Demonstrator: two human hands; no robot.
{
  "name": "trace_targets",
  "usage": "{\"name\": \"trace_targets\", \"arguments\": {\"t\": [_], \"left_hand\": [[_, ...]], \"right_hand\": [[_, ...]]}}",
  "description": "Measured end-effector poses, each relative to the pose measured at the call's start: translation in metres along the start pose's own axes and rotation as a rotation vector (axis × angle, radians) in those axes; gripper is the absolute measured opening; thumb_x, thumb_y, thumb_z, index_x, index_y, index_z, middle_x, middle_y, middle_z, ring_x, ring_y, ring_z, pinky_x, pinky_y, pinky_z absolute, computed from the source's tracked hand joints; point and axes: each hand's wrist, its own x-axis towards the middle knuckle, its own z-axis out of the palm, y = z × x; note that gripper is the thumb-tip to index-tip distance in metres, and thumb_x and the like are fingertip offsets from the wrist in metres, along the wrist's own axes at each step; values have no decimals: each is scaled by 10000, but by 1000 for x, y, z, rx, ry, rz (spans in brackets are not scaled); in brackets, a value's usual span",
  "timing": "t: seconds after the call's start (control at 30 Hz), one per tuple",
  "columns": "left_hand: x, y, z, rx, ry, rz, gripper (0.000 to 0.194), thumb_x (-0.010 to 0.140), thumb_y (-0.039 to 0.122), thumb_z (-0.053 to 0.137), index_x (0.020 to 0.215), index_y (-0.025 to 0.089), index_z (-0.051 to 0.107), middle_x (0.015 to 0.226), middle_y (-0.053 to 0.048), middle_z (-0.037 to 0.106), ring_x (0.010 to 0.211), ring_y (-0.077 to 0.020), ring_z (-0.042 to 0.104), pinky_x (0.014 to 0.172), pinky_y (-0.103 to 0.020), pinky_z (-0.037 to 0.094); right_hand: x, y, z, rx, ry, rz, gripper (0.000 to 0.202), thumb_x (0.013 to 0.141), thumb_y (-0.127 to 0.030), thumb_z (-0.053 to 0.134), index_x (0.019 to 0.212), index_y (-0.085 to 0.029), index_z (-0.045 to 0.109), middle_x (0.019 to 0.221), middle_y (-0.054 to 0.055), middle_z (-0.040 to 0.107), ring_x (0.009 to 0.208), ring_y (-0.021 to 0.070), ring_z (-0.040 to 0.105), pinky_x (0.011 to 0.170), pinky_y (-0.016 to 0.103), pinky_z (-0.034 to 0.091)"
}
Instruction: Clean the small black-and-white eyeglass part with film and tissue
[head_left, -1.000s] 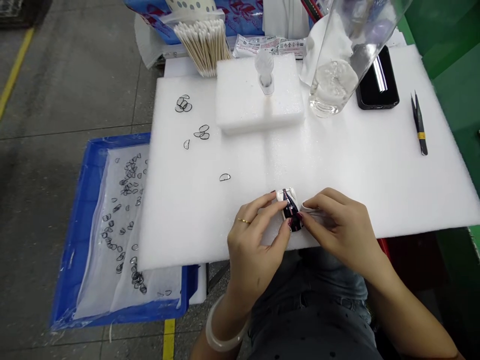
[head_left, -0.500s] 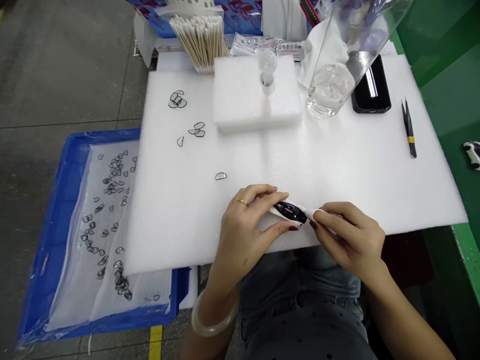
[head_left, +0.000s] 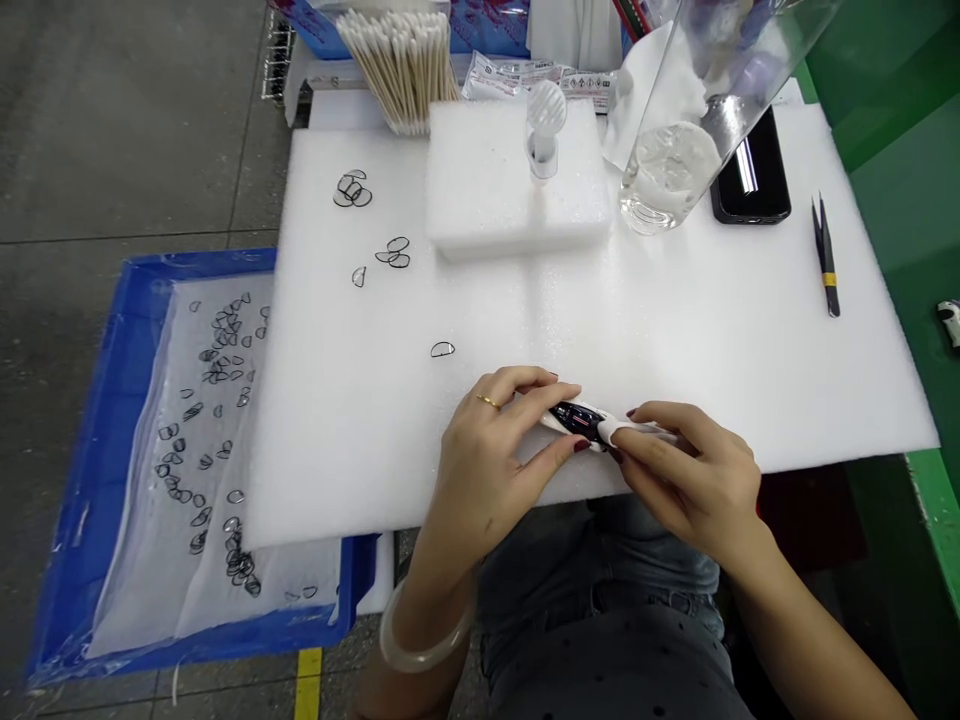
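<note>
Near the front edge of the white foam sheet [head_left: 675, 310], my left hand [head_left: 499, 460] pinches a small white and dark glossy part [head_left: 576, 418] between thumb and fingers. My right hand [head_left: 694, 475] presses a small white wipe [head_left: 630, 431] against the part's right end. A single thin D-shaped ring [head_left: 442, 350] lies on the foam just left of and beyond my left hand.
More rings [head_left: 352, 190] lie in small groups at the foam's far left. A blue tray [head_left: 97, 400] with several rings sits lower left. Behind stand a foam block [head_left: 510, 180], cotton swabs [head_left: 397, 60], a clear bottle [head_left: 675, 150], a phone [head_left: 754, 170] and tweezers [head_left: 825, 255].
My left hand turned the part from end-on to lying sideways. My right hand shifted its wipe closer, onto the part's right end. The view shifted slightly.
</note>
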Motion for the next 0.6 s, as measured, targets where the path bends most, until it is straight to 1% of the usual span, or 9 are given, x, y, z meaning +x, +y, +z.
{"name": "trace_targets", "arguments": {"t": [0.13, 0.33, 0.47, 0.53, 0.6], "left_hand": [[-1, 0, 0, -3, 7, -15, 260, 873, 220, 695, 1131, 248, 686, 1129, -47, 656, 1049, -237, 632, 912, -435, 539], [1, 2, 1, 17, 13, -17, 252, 845, 193, 700, 1091, 242, 691, 1094, -45, 658, 1023, -237, 638, 884, -424, 544], [0, 0, 0, 4, -5, -18, 250, 874, 222, 681, 1123, 251, 686, 1114, -47, 656, 1044, -241, 631, 909, -434, 542], [-1, -1, -1, -9, -21, -22, 258, 888, 222, 668, 1144, 255, 684, 1130, -47, 652, 1064, -242, 625, 927, -437, 537], [-2, -2, -2, -19, -29, -27, 266, 891, 207, 664, 1152, 257, 685, 1137, -45, 648, 1077, -241, 621, 938, -435, 531]], "right_hand": [[1, -1, 3, 3, 10, 6, 140, 892, -138, 620, 977, -201, 711, 956, 75, 695, 656, 117, 617, 541, 241, 508], [1, -1, 3, -36, -2, -11, 149, 887, -142, 617, 968, -203, 725, 923, 63, 693, 689, 138, 614, 562, 260, 514], [0, -1, 3, -30, -6, -31, 160, 894, -153, 603, 981, -217, 721, 940, 59, 690, 677, 129, 594, 565, 261, 503], [-1, -4, 5, -15, -4, -54, 172, 891, -155, 607, 1015, -221, 708, 952, 58, 685, 701, 136, 595, 581, 267, 506], [-2, -8, 9, -5, 6, -46, 191, 887, -153, 618, 1046, -220, 699, 954, 60, 675, 722, 142, 596, 596, 270, 509]]}}
